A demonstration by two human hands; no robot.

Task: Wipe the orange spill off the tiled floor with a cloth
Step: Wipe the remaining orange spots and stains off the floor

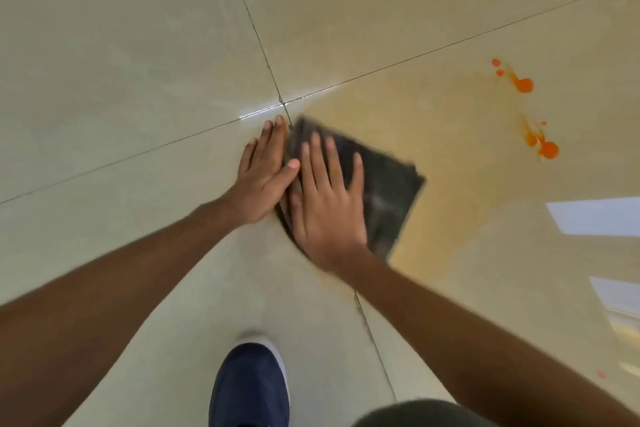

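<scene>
1. Glossy beige tiled floor (138,62); grout lines cross just beyond the hands, pale window glare at right.
2. orange spill (523,85): two clusters of bright drops far right, plus a thin yellowish film over that same tile, running near-left toward the cloth. Drops sit well apart from the cloth, not yet reached.
3. cloth (384,191): dark, folded into a flat pad, on the film's left edge beside the grout cross. Folded prob. for a thick, even wiping face.
4. right hand (329,208): flat on top of the cloth, fingers straight & spread. That puts palm pressure over a wide area, no pinching. Edges blurred.
5. left hand (266,177): flat on the tile just left of the cloth, fingers straight & close together, thumb tip touching the cloth's edge. Looks like a brace for body weight + guide for the pad.
6. Stage, judged: mid-wipe; next stroke must go far right to the drops.
7. blue shoe (249,388): near centre, on the left tile, prob. kept out of the wet patch.
</scene>
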